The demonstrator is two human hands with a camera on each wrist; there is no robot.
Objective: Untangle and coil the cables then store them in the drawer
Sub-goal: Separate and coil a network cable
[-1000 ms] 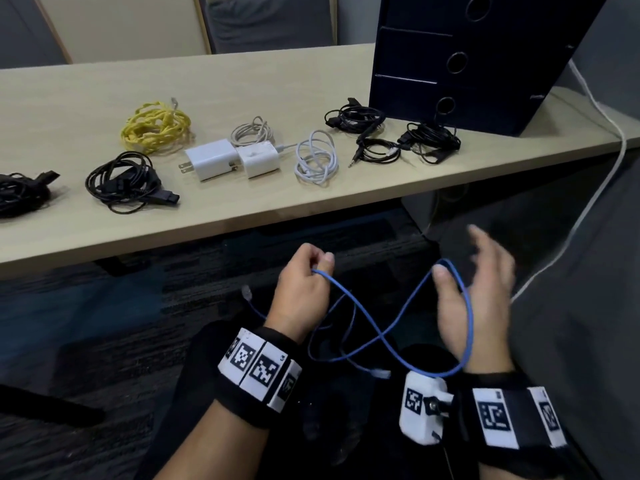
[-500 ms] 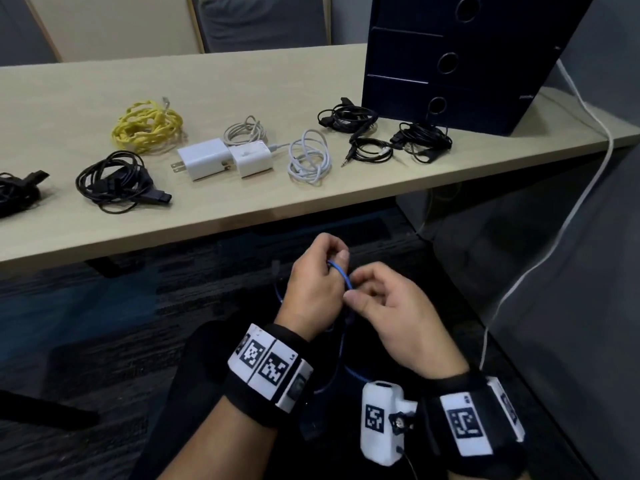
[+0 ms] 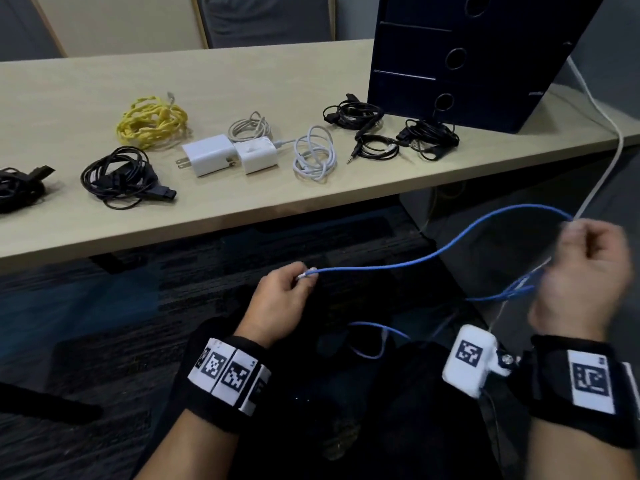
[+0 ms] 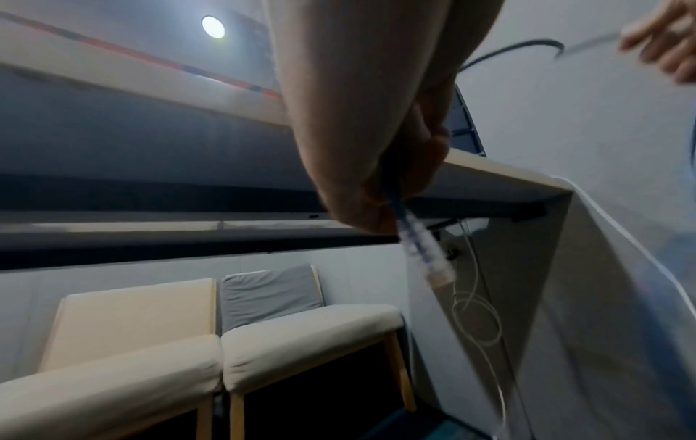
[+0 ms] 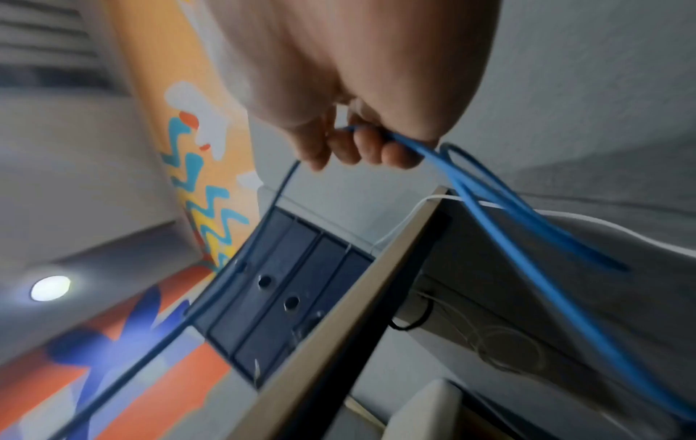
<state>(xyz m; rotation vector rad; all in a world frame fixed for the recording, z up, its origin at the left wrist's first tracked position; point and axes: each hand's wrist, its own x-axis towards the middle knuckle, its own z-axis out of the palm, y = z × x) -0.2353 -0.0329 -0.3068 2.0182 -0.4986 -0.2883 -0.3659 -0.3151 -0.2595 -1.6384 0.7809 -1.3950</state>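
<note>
A thin blue cable [image 3: 408, 263] stretches between my two hands below the table edge. My left hand [image 3: 284, 299] pinches its clear plug end [image 4: 423, 253] between thumb and fingers. My right hand [image 3: 585, 271], blurred, has its fingers curled round the blue cable [image 5: 489, 202] far to the right, with loops hanging from it. More of the cable droops over my lap [image 3: 374, 337]. The dark drawer unit [image 3: 478, 53] stands at the table's back right, its drawers closed.
On the wooden table [image 3: 277, 74] lie a yellow cable bundle [image 3: 152, 121], black cable bundles [image 3: 121, 176] [image 3: 429, 138], two white chargers [image 3: 228, 157] and a white coiled cable [image 3: 315, 154]. A white cord [image 3: 606, 150] hangs off the table's right end.
My hands were together around the blue cable half a second ago. The right hand has swept out to the right, drawing the cable taut from the left hand's pinch.
</note>
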